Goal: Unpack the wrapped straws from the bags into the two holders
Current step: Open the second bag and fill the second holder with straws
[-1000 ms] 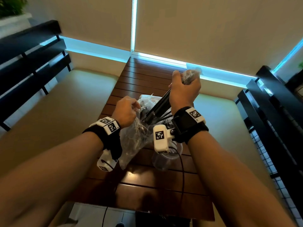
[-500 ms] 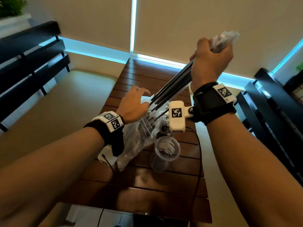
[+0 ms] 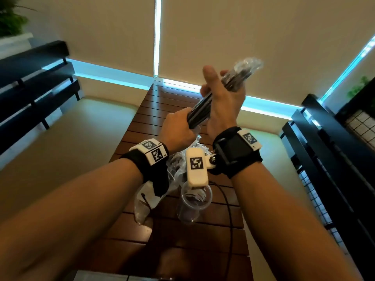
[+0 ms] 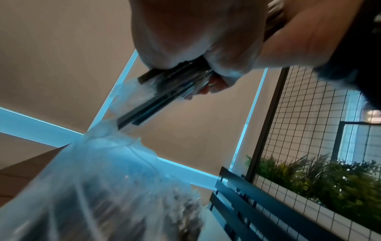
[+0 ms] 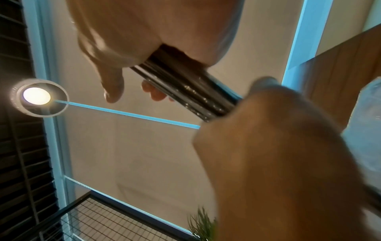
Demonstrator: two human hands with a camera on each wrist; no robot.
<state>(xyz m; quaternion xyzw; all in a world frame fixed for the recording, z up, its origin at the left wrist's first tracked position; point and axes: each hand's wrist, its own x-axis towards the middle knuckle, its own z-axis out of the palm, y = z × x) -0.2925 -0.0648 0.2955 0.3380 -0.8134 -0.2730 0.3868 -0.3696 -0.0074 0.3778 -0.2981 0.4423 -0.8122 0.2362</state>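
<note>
A bundle of black wrapped straws (image 3: 199,114) slants up to the right above the table, its clear wrapper ends (image 3: 246,67) at the top. My right hand (image 3: 222,94) grips the upper part of the bundle. My left hand (image 3: 178,129) grips its lower end. The left wrist view shows the straws (image 4: 164,93) sticking out past my curled fingers. In the right wrist view the straws (image 5: 185,88) run from my palm into the left hand (image 5: 278,146). The crumpled clear bag (image 3: 147,201) lies on the table under my wrists. One clear cup holder (image 3: 194,203) stands beside it.
The slatted wooden table (image 3: 142,230) is narrow, with beige bench seats (image 3: 60,138) on both sides. Black rails (image 3: 34,86) and a wire-mesh screen (image 3: 324,179) flank them. A cable (image 3: 229,209) trails across the table from my right wrist camera.
The right hand drew the straws up out of the bag, then came back left. The left hand let go of the bag and rose to take the bundle's lower end.
</note>
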